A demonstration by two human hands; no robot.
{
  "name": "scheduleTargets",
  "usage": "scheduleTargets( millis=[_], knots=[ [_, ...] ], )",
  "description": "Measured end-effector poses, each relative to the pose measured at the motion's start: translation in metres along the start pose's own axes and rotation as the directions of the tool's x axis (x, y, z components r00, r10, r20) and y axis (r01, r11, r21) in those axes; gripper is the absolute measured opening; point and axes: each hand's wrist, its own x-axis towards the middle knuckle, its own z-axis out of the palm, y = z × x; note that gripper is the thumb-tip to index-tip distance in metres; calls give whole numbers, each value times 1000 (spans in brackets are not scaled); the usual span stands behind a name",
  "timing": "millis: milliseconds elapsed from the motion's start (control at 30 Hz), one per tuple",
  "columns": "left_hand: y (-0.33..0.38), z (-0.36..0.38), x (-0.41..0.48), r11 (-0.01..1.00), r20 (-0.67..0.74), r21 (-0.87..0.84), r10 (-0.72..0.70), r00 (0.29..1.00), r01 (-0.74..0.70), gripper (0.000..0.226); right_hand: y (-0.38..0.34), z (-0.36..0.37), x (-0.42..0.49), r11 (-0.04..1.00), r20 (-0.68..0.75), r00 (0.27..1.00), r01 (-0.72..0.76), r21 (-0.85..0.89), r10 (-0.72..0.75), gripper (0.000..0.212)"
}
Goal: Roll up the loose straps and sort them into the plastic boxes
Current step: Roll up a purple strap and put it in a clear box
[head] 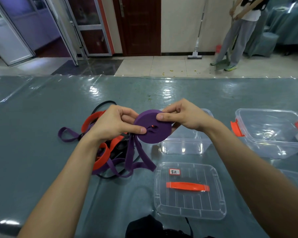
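Currently, the person's left hand (113, 124) and right hand (184, 115) are holding a flat, wound purple strap roll (153, 133) above the grey-green counter (41, 109), fingers (163, 116) pinching it from both sides. Its loose tail (145, 158) is hanging into a tangled pile of orange, purple and black straps (101, 152), beside a clear lidless plastic box (186, 146).

A table (41, 117) covered in grey-green cloth under glossy clear plastic is seen in front, with ceiling light reflected on it. Beyond it pale floor tiles (162, 66) are laid, with darker tiles (88, 67) near open metal-framed glass doors (91, 26). A dark brown wooden door (139, 24) is set in a cream wall (181, 23), against which a mop (194, 57) is leaned. At far right a person (239, 31) is seen sweeping beside cloth-draped furniture (286, 23).
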Motion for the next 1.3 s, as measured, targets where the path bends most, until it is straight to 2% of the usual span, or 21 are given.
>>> scheduleTargets(
  millis=[233, 533, 600, 700, 833, 900, 1033, 1100, 1167, 1233, 1300],
  knots=[
    [0, -3, 1, 1000, -8, 11, -11, 1000, 11, 42, 2, -1, -1, 1000, 43, 999, 2, -8, -2, 49],
    [-3, -3, 3, 999, -34, -41, -28, 999, 26, 43, 16, 0, -2, 1000, -46, 999, 11, 1, -11, 51],
    [-3, -4, 3, 999, -31, -29, -36, 999, 35, 43, 15, 0, -1, 1000, -12, 1000, 8, -21, -8, 53],
    [1, -3, 6, 999, 1, 20, -47, 999, 47, 41, 0, 1, 1, 986, 48, 998, -20, -166, 28, 61],
    [15, 1, 16, 980, 71, 195, -65, 995, 50, 37, -23, 10, 14, 880, 95, 994, -8, -475, 60, 43],
    [21, -2, 20, 970, 104, 240, -76, 992, 49, 37, -27, 11, 17, 844, 105, 992, 2, -537, 64, 38],
    [22, -9, 18, 984, 66, 177, -26, 998, 14, 46, -21, 7, 15, 931, 71, 997, 26, -364, 0, 30],
    [11, -10, 11, 999, -18, 42, 33, 999, -32, 48, -13, 7, 13, 964, 2, 999, 47, -261, -49, 33],
    [-6, -8, 0, 990, -102, -114, 72, 992, -84, 42, -6, 8, 10, 984, -65, 994, 75, -163, -87, 37],
    [-22, -3, -11, 971, -168, -219, 63, 984, -99, 34, 1, 10, 6, 992, -123, 987, 95, -80, -104, 43],
    [-33, 7, -19, 956, -191, -275, 46, 980, -98, 36, 7, 16, 2, 994, -157, 982, 111, 16, -108, 46]
  ],
)
